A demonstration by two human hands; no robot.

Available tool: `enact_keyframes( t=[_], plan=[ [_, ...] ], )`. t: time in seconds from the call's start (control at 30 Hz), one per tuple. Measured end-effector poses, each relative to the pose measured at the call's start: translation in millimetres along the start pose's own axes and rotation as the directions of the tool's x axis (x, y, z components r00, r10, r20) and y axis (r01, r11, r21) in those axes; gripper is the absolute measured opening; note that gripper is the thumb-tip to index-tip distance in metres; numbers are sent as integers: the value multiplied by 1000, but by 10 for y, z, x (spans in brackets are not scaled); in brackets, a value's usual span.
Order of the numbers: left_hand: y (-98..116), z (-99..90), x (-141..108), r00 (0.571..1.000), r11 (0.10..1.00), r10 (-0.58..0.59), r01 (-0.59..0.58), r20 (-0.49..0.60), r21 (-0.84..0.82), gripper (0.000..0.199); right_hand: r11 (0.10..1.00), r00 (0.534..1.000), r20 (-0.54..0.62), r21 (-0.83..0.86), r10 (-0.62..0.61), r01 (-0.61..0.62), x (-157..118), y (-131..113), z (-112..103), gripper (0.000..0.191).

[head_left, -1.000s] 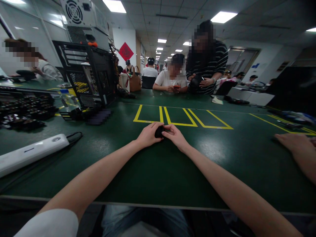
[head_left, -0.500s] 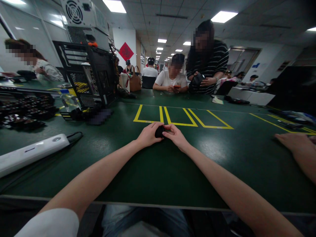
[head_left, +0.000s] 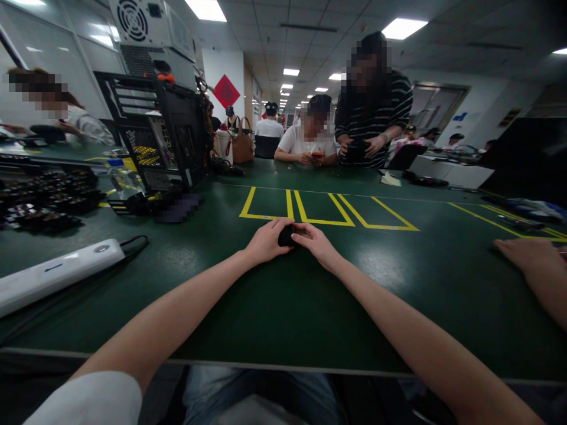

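A small, dark, rounded object [head_left: 286, 236] sits between my two hands over the green table [head_left: 283, 319], and its kind is too small and dark to make out. My left hand [head_left: 268, 241] curls round its left side, fingers over the far edge and thumb at the near edge. From the right, my right hand [head_left: 316, 243] grips it with thumb and fingertips. Both hands are closed on it and cover much of its surface. They are just in front of the yellow tape outlines [head_left: 319, 222].
At left lie a white power strip [head_left: 62, 274] with a black cable and a pile of dark parts [head_left: 44, 198]. Behind are a bottle [head_left: 124, 180] and an open computer case [head_left: 163, 130]. Another person's hand [head_left: 529, 257] rests at right. People are across the table.
My hands stay in place, with only a slight shift of the right fingers against the dark object. Across the table, the standing person has lowered and turned the black thing they hold.
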State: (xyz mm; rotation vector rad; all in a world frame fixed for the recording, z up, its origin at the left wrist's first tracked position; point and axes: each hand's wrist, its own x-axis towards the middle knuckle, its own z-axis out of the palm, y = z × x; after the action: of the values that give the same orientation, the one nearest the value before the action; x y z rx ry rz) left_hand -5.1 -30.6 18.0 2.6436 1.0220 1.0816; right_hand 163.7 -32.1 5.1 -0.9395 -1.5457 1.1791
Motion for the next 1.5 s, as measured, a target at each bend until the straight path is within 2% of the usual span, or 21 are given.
enact_keyframes(
  t=[0.2, 0.43, 0.57, 0.7, 0.9, 1.1, 1.27, 1.5],
  plan=[
    [3, 7, 5, 1000, 1000, -4, 4, -12, 4, 58, 998, 998, -25, 1, -64, 64, -23, -15, 20, 27],
    [-2, 13, 11, 1000, 1000, -4, 4, -3, 4, 58, 998, 997, -44, -25, -60, 59, -1, -19, 8, 32],
    [-1, 7, 3, 1000, 1000, -3, 3, -2, 1, 59, 1000, 1000, -7, -23, -11, 11, -13, -30, -4, 32],
    [9, -2, -2, 1000, 1000, -4, 4, -1, -4, 57, 999, 999, 26, 35, -34, 33, -35, -36, 3, 36],
    [14, 2, 2, 1000, 1000, -8, 8, -1, 1, 58, 997, 997, -34, -24, -73, 72, -31, -26, 18, 25],
    [-6, 13, 6, 1000, 1000, -8, 8, -6, 10, 59, 993, 997, -25, -93, -72, 69, -15, -33, 2, 32],
    [-3, 4, -1, 1000, 1000, 3, -3, 1, 16, 58, 997, 999, 17, -60, -39, 40, -18, -29, -10, 33],
    [12, 0, 0, 1000, 1000, 3, -3, -6, 8, 58, 995, 996, -35, -61, -84, 82, -8, -5, 13, 24]
  ],
)
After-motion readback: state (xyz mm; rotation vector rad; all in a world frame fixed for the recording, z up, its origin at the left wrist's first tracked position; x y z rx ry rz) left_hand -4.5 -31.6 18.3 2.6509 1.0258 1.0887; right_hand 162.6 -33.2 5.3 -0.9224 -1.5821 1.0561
